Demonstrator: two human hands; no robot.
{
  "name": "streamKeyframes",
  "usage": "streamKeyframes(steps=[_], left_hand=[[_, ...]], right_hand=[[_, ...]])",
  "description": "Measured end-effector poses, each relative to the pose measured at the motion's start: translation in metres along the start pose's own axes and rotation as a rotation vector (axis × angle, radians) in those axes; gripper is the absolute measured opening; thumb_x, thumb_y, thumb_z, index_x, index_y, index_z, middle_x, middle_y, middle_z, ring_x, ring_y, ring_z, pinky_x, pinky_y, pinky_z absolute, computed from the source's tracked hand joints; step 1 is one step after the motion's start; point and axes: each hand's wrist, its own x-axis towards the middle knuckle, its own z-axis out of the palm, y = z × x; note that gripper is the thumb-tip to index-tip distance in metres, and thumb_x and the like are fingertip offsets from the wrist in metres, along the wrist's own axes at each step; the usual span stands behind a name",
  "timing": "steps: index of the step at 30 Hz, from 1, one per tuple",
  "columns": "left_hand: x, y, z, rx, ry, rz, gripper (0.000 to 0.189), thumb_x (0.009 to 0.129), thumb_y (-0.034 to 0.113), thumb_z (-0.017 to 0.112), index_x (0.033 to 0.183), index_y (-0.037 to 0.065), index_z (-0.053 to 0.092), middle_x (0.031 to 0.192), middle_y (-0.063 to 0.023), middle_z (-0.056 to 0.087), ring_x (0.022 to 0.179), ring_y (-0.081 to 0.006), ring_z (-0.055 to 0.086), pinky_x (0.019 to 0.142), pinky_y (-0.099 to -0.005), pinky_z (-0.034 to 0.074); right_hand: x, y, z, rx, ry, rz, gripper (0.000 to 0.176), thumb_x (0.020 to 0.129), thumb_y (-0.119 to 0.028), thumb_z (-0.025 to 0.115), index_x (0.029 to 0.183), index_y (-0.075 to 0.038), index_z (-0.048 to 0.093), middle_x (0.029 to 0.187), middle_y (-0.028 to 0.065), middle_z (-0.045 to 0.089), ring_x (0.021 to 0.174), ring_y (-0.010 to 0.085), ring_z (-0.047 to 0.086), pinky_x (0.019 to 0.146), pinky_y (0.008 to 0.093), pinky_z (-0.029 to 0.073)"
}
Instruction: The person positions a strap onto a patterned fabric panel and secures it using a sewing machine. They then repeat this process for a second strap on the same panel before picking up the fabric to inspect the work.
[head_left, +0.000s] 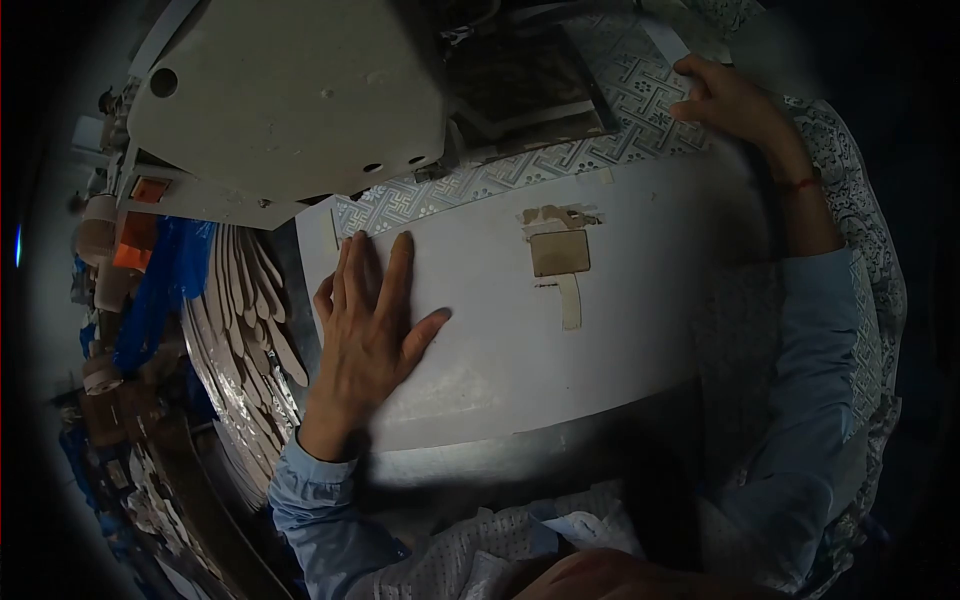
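My left hand [368, 335] rests with spread fingers on a white work surface [480, 330]. Its fingertips reach the near edge of a silvery-grey fabric [640, 95] with a geometric and floral pattern. At the upper right, my right hand [725, 98] is over this fabric, its index finger and thumb bent but apart. A pale strip [665, 42] ends beside the index finger. The right hand's other fingers are hidden. Between the hands and the far side stands the large pale head of what looks like a sewing machine [290, 90], with the fabric running along its near side.
A brown rectangular patch [560, 253] and a piece of tape [571, 302] mark the white surface. Left of it hang layered beige strips [245, 290] and blue plastic [185, 280]. More patterned fabric [860, 170] drapes at the right. A dark plate [530, 85] lies beside the machine head.
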Motion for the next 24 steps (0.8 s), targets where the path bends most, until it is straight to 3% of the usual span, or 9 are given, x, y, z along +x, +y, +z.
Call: streamKeyframes(steps=[6, 8, 11, 13, 16, 17, 21, 23, 24], left_hand=[[-0.001, -0.018, -0.016, -0.049, -0.091, 0.031, 0.077, 0.090, 0.057, 0.061, 0.151, 0.017, 0.039, 0.150, -0.0295, 0.033, 0.140, -0.0435, 0.036, 0.109, -0.0573, 0.030], [-0.002, -0.024, -0.018, -0.107, -0.125, 0.034, 0.074, 0.090, 0.054, 0.063, 0.150, 0.017, 0.041, 0.151, -0.0266, 0.035, 0.139, -0.0416, 0.037, 0.110, -0.0565, 0.031], [-0.004, -0.028, -0.018, -0.123, -0.115, 0.071, 0.069, 0.093, 0.050, 0.060, 0.149, 0.014, 0.040, 0.151, -0.0254, 0.034, 0.139, -0.0411, 0.038, 0.110, -0.0569, 0.031], [-0.014, -0.020, -0.007, -0.093, -0.028, 0.059, 0.066, 0.097, 0.046, 0.056, 0.150, 0.011, 0.037, 0.151, -0.0258, 0.034, 0.139, -0.0416, 0.037, 0.110, -0.0582, 0.032], [-0.048, -0.002, -0.014, -0.059, -0.076, 0.073, 0.065, 0.099, 0.045, 0.051, 0.151, 0.010, 0.033, 0.154, -0.0268, 0.029, 0.146, -0.0405, 0.027, 0.114, -0.0623, 0.025], [-0.061, -0.002, -0.024, -0.064, -0.158, 0.090, 0.066, 0.099, 0.046, 0.052, 0.152, 0.012, 0.033, 0.157, -0.0237, 0.026, 0.148, -0.0401, 0.020, 0.117, -0.0639, 0.015], [-0.122, -0.019, -0.070, 0.085, -0.278, -0.114, 0.067, 0.097, 0.050, 0.055, 0.152, 0.018, 0.035, 0.159, -0.0162, 0.025, 0.149, -0.0373, 0.019, 0.119, -0.0626, 0.003], [-0.145, -0.046, -0.095, 0.103, -0.355, -0.316, 0.067, 0.095, 0.051, 0.057, 0.150, 0.018, 0.038, 0.158, -0.0157, 0.030, 0.148, -0.0353, 0.021, 0.120, -0.0622, 0.005], [-0.160, -0.066, -0.096, 0.153, -0.285, -0.390, 0.064, 0.094, 0.050, 0.059, 0.147, 0.016, 0.043, 0.147, -0.0161, 0.046, 0.142, -0.0316, 0.037, 0.119, -0.0609, 0.015]], right_hand=[[0.000, -0.011, -0.004, -0.140, 0.029, 0.066, 0.053, 0.081, -0.021, 0.080, 0.121, 0.007, 0.059, 0.067, 0.0033, 0.061, 0.060, 0.0082, 0.056, 0.056, 0.0254, 0.046], [0.000, -0.002, -0.003, -0.074, 0.041, 0.038, 0.057, 0.073, -0.032, 0.083, 0.112, 0.004, 0.062, 0.082, 0.0118, 0.066, 0.073, 0.0208, 0.064, 0.065, 0.0345, 0.051], [0.000, 0.001, -0.003, -0.049, 0.050, 0.033, 0.057, 0.072, -0.028, 0.083, 0.113, 0.004, 0.062, 0.082, 0.0119, 0.066, 0.073, 0.0203, 0.064, 0.066, 0.0341, 0.051], [0.001, 0.007, 0.000, -0.068, 0.077, 0.018, 0.052, 0.076, -0.020, 0.082, 0.119, 0.002, 0.062, 0.077, 0.0042, 0.060, 0.069, 0.0121, 0.056, 0.061, 0.0290, 0.048], [0.010, 0.028, 0.002, -0.167, 0.085, 0.012, 0.050, 0.071, -0.019, 0.082, 0.113, 0.001, 0.063, 0.079, 0.0055, 0.060, 0.070, 0.0152, 0.056, 0.063, 0.0312, 0.048], [0.012, 0.027, 0.002, -0.218, 0.075, 0.007, 0.049, 0.072, -0.020, 0.082, 0.112, 0.001, 0.063, 0.081, 0.0083, 0.061, 0.070, 0.0175, 0.057, 0.064, 0.0326, 0.049], [0.015, 0.026, -0.003, -0.265, 0.011, -0.019, 0.046, 0.072, -0.022, 0.082, 0.108, 0.000, 0.063, 0.087, 0.0149, 0.065, 0.077, 0.0264, 0.063, 0.070, 0.0381, 0.052], [0.014, 0.016, 0.001, -0.468, 0.022, 0.046, 0.044, 0.072, -0.024, 0.081, 0.105, 0.000, 0.063, 0.099, 0.0191, 0.067, 0.092, 0.0351, 0.066, 0.078, 0.0435, 0.053], [0.008, 0.001, 0.000, -0.470, 0.025, 0.020, 0.044, 0.072, -0.024, 0.081, 0.105, 0.000, 0.063, 0.099, 0.0191, 0.067, 0.092, 0.0351, 0.066, 0.078, 0.0435, 0.053]])
